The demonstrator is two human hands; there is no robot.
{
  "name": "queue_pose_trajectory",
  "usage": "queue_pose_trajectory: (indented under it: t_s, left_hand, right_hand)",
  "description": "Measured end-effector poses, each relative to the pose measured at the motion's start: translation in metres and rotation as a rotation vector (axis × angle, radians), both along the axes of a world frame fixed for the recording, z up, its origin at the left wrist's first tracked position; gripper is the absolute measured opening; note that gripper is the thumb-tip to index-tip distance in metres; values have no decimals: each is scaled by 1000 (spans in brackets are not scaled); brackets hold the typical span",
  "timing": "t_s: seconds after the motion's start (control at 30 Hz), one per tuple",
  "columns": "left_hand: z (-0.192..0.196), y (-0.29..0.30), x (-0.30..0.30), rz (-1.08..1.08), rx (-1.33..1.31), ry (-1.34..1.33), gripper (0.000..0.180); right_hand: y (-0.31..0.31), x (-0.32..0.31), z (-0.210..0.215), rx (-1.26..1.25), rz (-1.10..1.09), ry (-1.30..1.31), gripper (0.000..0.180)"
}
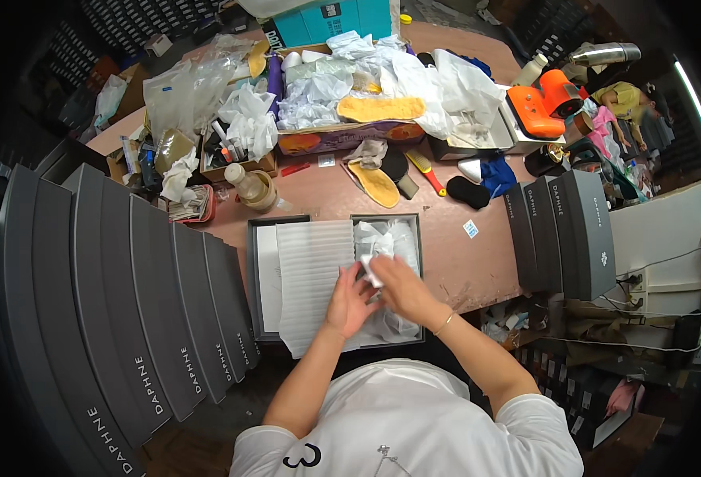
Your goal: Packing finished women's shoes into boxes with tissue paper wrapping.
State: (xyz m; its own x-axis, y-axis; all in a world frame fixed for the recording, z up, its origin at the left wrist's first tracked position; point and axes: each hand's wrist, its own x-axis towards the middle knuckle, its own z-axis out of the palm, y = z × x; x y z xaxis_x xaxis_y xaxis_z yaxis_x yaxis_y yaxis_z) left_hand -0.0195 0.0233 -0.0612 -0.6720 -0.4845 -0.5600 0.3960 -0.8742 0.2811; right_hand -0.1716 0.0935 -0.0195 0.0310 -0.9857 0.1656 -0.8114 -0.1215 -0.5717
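An open dark grey shoe box (420,238) lies before me, filled with crumpled white tissue paper (396,235). A white ribbed foam sheet (312,266) covers part of the box and its neighbouring half on the left. Over the tissue my right hand (404,292) pinches a small white piece (372,272) that looks like folded paper or a packet; its kind is not clear. Just left of it my left hand (350,304) has its fingers spread, palm turned toward the right hand, and appears to hold nothing. What lies under the tissue is hidden.
Tall stacks of grey shoe boxes stand at left (112,294) and right (577,230). Behind are a yellow insole (378,184), a red-handled brush (427,173), a round container (256,193) holding a bottle, a carton (342,141) of tissue and an orange device (535,111).
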Motion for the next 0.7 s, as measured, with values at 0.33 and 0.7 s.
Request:
queue_pose_trajectory:
  t_s: [0.33, 0.7]
  left_hand:
    - [-10, -7, 20, 80, -151, -195, 34]
    - [-2, 5, 36, 60, -135, -253, 36]
  right_hand:
    - [41, 51, -84, 439, -326, 109, 31]
    - [63, 31, -13, 628, -364, -1882, 46]
